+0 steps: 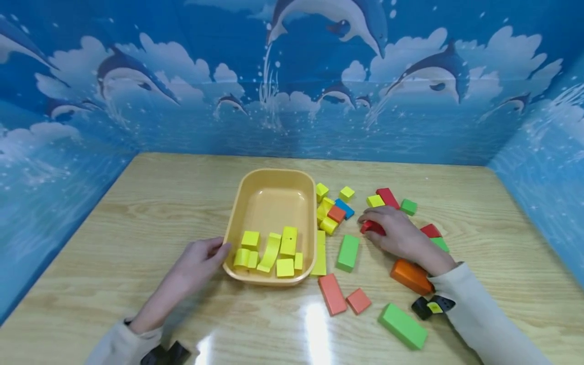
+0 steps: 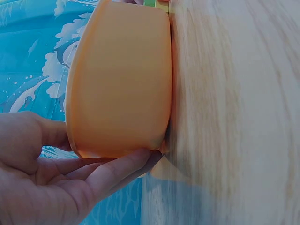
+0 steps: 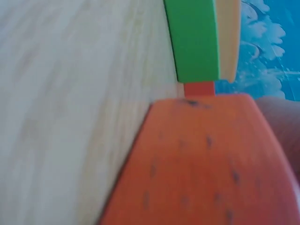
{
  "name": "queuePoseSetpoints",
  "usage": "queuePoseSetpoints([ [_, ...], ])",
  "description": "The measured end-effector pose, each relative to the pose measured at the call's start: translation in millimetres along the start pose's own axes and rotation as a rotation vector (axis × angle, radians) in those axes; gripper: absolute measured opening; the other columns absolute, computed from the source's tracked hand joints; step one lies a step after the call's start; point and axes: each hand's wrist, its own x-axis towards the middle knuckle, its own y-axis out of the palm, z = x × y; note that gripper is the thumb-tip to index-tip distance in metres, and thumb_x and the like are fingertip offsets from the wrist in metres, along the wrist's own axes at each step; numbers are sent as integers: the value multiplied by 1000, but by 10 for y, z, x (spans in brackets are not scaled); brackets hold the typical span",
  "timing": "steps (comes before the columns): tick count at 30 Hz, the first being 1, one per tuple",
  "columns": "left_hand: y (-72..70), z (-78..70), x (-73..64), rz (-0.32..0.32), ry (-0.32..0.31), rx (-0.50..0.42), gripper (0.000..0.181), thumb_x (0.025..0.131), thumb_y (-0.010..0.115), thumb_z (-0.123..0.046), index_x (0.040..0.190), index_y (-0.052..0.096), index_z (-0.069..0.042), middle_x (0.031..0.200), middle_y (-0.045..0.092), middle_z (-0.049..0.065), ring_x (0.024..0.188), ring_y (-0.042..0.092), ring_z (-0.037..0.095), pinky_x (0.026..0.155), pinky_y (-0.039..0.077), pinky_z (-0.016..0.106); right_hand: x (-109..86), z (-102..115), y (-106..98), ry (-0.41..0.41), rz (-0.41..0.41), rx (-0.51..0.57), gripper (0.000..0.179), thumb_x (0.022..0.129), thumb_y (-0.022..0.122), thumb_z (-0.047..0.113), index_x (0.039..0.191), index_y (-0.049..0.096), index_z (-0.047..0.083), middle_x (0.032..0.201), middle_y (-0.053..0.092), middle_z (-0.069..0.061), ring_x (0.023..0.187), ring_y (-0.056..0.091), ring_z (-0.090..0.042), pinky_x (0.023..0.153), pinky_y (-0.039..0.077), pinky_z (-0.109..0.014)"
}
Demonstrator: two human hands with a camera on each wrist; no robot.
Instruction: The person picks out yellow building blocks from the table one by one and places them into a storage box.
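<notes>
A tan plastic tray (image 1: 275, 208) with several yellow blocks (image 1: 271, 252) in its near half sits mid-table. My left hand (image 1: 201, 259) grips the tray's left side near the front corner. In the left wrist view, the thumb is at the rim and the fingers lie along the outer wall (image 2: 122, 84). Among the loose blocks to the right, my right hand (image 1: 398, 234) pinches a red block (image 1: 374, 227), partly hidden by the fingers. Under the right wrist lies an orange block (image 1: 410, 277). It fills much of the right wrist view, which hides most of that hand.
Right of the tray lie yellow blocks (image 1: 329, 225), an orange-red block (image 1: 336, 213) and a blue one (image 1: 345, 208). Green blocks (image 1: 348, 252) (image 1: 402, 326) and pinkish-red blocks (image 1: 332, 294) are nearer the front. A dolphin-print backdrop (image 1: 292, 126) encloses the table's back and sides.
</notes>
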Motion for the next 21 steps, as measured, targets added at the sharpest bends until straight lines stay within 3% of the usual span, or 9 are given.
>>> queuePoseSetpoints([
  [6,-1,-6,0,-8,-3,-16,30,99,49,-10,115,62,12,95,70,16,69,53,15,57,43,26,-31,-77,-83,101,17,116,27,100,54,20,121,64,6,124,60,-16,115,51,-37,95,41,-57],
  [9,-9,-13,-4,-13,0,-11,29,99,49,-11,114,63,10,87,69,13,66,50,15,55,41,26,-46,-118,-130,120,7,113,27,101,48,12,121,64,3,118,63,-17,104,55,-35,89,46,-54],
  [12,-12,-17,2,-21,19,-1,27,99,50,-12,109,65,8,77,64,7,63,48,15,53,40,26,-64,-163,-163,123,5,89,32,92,48,-9,118,65,-1,115,63,-19,94,56,-33,80,50,-48],
  [16,-7,-12,8,-33,39,9,25,99,50,-11,105,67,7,73,60,3,63,47,14,53,40,26,-70,-205,-172,130,26,57,48,75,48,-20,115,66,-2,119,60,-24,104,54,-41,80,52,-50],
  [18,-3,-8,6,-34,34,12,25,99,50,-11,105,67,7,72,60,4,63,47,14,53,40,26,-65,-206,-162,141,37,46,50,73,51,-20,117,66,-2,123,58,-26,113,51,-44,84,50,-53],
  [21,2,-5,0,-23,12,6,26,99,50,-11,108,66,8,76,63,6,62,48,15,53,40,26,-57,-195,-136,160,37,32,43,77,58,-17,116,66,-2,121,58,-25,108,52,-42,83,50,-53],
])
